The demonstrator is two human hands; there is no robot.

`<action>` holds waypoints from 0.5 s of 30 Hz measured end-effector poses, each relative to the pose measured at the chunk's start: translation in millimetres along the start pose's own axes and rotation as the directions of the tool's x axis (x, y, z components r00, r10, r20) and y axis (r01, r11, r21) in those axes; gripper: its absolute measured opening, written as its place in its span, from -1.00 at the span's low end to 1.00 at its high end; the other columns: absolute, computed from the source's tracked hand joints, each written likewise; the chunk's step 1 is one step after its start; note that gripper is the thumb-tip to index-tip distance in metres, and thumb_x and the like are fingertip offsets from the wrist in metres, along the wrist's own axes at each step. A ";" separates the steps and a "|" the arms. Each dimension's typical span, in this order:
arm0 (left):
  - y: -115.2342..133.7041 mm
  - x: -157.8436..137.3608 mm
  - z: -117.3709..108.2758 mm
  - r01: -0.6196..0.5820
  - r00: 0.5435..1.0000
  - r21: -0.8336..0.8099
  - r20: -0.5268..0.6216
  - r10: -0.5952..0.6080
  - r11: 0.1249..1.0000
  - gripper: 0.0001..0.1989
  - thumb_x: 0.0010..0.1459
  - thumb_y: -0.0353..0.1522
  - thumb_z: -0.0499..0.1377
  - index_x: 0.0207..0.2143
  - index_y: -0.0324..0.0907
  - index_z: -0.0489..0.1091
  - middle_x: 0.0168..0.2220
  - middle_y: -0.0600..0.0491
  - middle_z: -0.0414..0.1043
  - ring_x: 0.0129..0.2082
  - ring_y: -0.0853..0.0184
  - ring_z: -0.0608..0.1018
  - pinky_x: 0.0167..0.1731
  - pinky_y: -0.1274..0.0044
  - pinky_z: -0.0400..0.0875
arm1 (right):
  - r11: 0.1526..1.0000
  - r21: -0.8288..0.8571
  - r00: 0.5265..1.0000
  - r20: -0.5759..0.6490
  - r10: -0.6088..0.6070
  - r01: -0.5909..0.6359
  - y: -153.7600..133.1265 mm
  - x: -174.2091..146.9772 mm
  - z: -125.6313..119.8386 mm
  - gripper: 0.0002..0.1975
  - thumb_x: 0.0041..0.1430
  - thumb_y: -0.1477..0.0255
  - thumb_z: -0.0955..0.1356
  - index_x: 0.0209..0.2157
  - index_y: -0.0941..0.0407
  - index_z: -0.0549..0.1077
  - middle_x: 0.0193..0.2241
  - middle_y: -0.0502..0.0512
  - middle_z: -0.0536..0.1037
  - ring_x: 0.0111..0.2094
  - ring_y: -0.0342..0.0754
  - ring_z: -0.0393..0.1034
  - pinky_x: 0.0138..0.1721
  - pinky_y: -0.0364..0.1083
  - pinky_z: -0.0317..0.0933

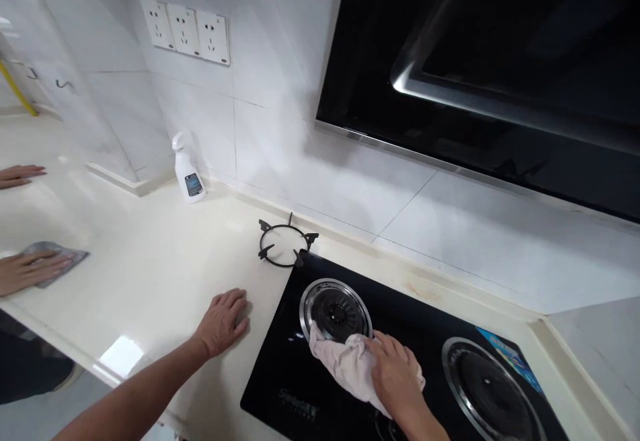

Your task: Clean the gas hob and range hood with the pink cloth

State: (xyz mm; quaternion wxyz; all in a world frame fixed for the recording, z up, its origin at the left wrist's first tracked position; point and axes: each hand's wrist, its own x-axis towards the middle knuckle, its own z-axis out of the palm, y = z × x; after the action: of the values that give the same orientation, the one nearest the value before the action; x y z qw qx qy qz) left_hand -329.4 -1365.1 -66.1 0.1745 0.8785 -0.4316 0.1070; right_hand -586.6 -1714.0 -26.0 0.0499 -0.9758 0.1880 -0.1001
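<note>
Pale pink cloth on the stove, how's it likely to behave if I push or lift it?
The pale pink cloth is probably floppy, since it lies crumpled in loose folds under your right hand. Pushed, it would likely bunch up, being already wrinkled. It seems unlikely to roll, as it spreads unevenly over the stove.

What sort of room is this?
Probably a kitchen: there's a gas cooktop, a black pot-support ring at its corner, and what looks like a range hood above.

The cloth hides part of the left burner.
</note>
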 end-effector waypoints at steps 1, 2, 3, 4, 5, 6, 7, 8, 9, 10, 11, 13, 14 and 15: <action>0.5 0.4 -0.8 0.003 1.000 -0.004 0.005 -0.003 1.000 -0.69 0.20 -0.30 0.14 0.00 -0.13 0.40 0.18 -0.13 0.39 0.22 0.06 0.37 0.14 0.17 0.28 | 0.996 0.061 0.998 -0.027 -0.062 0.064 -17.1 0.1 0.2 -0.47 0.08 0.56 0.22 0.06 0.01 0.50 0.15 0.18 0.47 0.15 0.20 0.32 0.19 0.26 0.12; 0.9 0.8 -1.6 0.006 1.000 -0.008 0.009 -0.006 1.000 -0.68 0.20 -0.30 0.14 0.00 -0.13 0.41 0.17 -0.13 0.39 0.22 0.06 0.37 0.14 0.17 0.28 | 0.983 0.127 0.990 -0.052 -0.128 0.134 -36.1 -0.9 2.4 -0.48 0.13 0.53 0.21 0.11 0.04 0.47 0.16 0.19 0.45 0.16 0.16 0.32 0.20 0.18 0.17; 1.1 1.1 -2.1 0.007 1.000 -0.012 0.012 -0.007 1.000 -0.68 0.19 -0.30 0.14 0.00 -0.12 0.41 0.17 -0.13 0.39 0.22 0.06 0.37 0.14 0.17 0.28 | 0.966 0.180 0.983 -0.063 -0.174 0.183 -54.6 -2.8 6.8 -0.51 0.20 0.49 0.20 0.13 0.06 0.45 0.14 0.19 0.47 0.15 0.13 0.33 0.19 0.14 0.20; 1.0 1.3 -2.3 0.009 1.000 -0.014 0.015 -0.008 1.000 -0.68 0.19 -0.29 0.14 0.00 -0.12 0.41 0.17 -0.13 0.39 0.22 0.06 0.37 0.14 0.17 0.28 | 0.956 0.211 0.979 -0.055 -0.198 0.205 -70.4 -5.7 13.0 -0.57 0.25 0.45 0.20 0.10 0.06 0.46 0.09 0.19 0.50 0.11 0.12 0.36 0.17 0.11 0.23; 0.7 1.4 -2.3 0.009 1.000 -0.015 0.016 -0.009 1.000 -0.68 0.19 -0.29 0.14 -0.01 -0.12 0.42 0.17 -0.13 0.39 0.22 0.06 0.37 0.14 0.17 0.28 | 0.953 0.223 0.979 -0.054 -0.199 0.206 -81.3 -9.2 20.5 -0.62 0.28 0.43 0.21 0.06 0.07 0.48 0.04 0.19 0.53 0.08 0.12 0.39 0.14 0.11 0.26; 0.3 1.4 -2.1 0.010 1.000 -0.015 0.017 -0.009 1.000 -0.69 0.20 -0.29 0.14 -0.01 -0.12 0.42 0.17 -0.13 0.39 0.21 0.06 0.38 0.13 0.18 0.28 | 0.955 0.225 0.981 -0.056 -0.186 0.194 -86.5 -13.0 28.5 -0.65 0.31 0.42 0.20 0.02 0.07 0.50 0.00 0.20 0.56 0.04 0.13 0.42 0.13 0.12 0.27; -0.3 1.4 -1.8 0.009 1.000 -0.015 0.018 -0.009 1.000 -0.69 0.20 -0.28 0.14 -0.01 -0.12 0.41 0.17 -0.13 0.39 0.21 0.07 0.38 0.13 0.18 0.28 | 0.959 0.223 0.984 -0.065 -0.163 0.173 -85.6 -16.9 36.3 -0.68 0.33 0.41 0.20 0.00 0.07 0.50 -0.02 0.21 0.57 0.02 0.13 0.43 0.12 0.13 0.28; -0.9 1.3 -1.3 0.008 1.000 -0.016 0.017 -0.008 1.000 -0.70 0.21 -0.28 0.14 -0.01 -0.12 0.41 0.17 -0.13 0.40 0.21 0.07 0.38 0.13 0.19 0.28 | 0.963 0.224 0.988 -0.080 -0.134 0.149 -79.3 -20.5 43.1 -0.68 0.35 0.39 0.20 -0.01 0.08 0.50 -0.03 0.22 0.57 0.02 0.14 0.44 0.12 0.15 0.27; -1.4 1.3 -0.8 0.006 1.000 -0.016 0.016 -0.006 1.000 -0.70 0.21 -0.28 0.13 -0.02 -0.12 0.41 0.17 -0.12 0.40 0.21 0.07 0.38 0.12 0.19 0.29 | 0.965 0.231 0.990 -0.094 -0.104 0.123 -69.2 -23.3 48.3 -0.68 0.37 0.36 0.19 -0.01 0.08 0.49 -0.03 0.24 0.57 0.03 0.14 0.43 0.14 0.16 0.26; -1.9 1.2 -0.3 0.004 1.000 -0.017 0.015 -0.004 1.000 -0.71 0.22 -0.27 0.13 -0.02 -0.11 0.41 0.17 -0.12 0.40 0.21 0.08 0.38 0.12 0.19 0.28 | 0.966 0.242 0.992 -0.101 -0.072 0.095 -56.8 -25.0 51.5 -0.66 0.39 0.32 0.18 0.00 0.09 0.49 -0.02 0.25 0.56 0.04 0.14 0.42 0.16 0.17 0.24; -2.3 1.1 0.3 0.003 1.000 -0.017 0.014 -0.002 1.000 -0.71 0.23 -0.27 0.12 -0.02 -0.11 0.41 0.17 -0.12 0.39 0.21 0.08 0.38 0.13 0.19 0.28 | 0.965 0.255 0.994 -0.101 -0.040 0.065 -44.0 -25.0 52.7 -0.63 0.40 0.28 0.16 0.01 0.11 0.48 -0.01 0.27 0.56 0.06 0.15 0.41 0.18 0.18 0.21; -2.7 1.0 1.5 0.000 1.000 -0.018 0.012 0.000 1.000 -0.70 0.23 -0.26 0.12 -0.01 -0.12 0.40 0.17 -0.12 0.39 0.22 0.07 0.37 0.13 0.19 0.28 | 0.959 0.282 0.994 -0.094 0.048 -0.020 -22.1 -19.5 49.8 -0.55 0.40 0.22 0.13 0.02 0.17 0.47 0.02 0.34 0.53 0.10 0.19 0.38 0.21 0.21 0.18; -2.8 1.0 2.2 -0.003 1.000 -0.019 0.012 0.003 1.000 -0.70 0.23 -0.26 0.12 0.00 -0.12 0.39 0.17 -0.12 0.39 0.22 0.07 0.37 0.13 0.19 0.28 | 0.950 0.304 0.991 -0.081 0.105 -0.076 -14.4 -14.1 46.5 -0.52 0.40 0.19 0.11 0.02 0.20 0.47 0.02 0.37 0.53 0.11 0.20 0.37 0.21 0.21 0.17; -2.8 0.9 2.8 -0.005 1.000 -0.019 0.011 0.005 1.000 -0.69 0.23 -0.26 0.12 0.00 -0.12 0.39 0.17 -0.13 0.39 0.22 0.07 0.37 0.13 0.19 0.28 | 0.931 0.336 0.984 -0.057 0.171 -0.142 -9.1 -7.4 42.7 -0.48 0.39 0.17 0.10 0.02 0.22 0.46 0.02 0.39 0.53 0.11 0.21 0.37 0.21 0.21 0.17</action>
State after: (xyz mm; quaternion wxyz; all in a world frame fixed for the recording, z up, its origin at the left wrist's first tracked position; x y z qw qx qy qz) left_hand -326.5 -1365.3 -68.9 0.1804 0.8762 -0.4359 0.0985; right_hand -580.9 -1700.3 -67.7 0.2123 -0.9303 0.2477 -0.1674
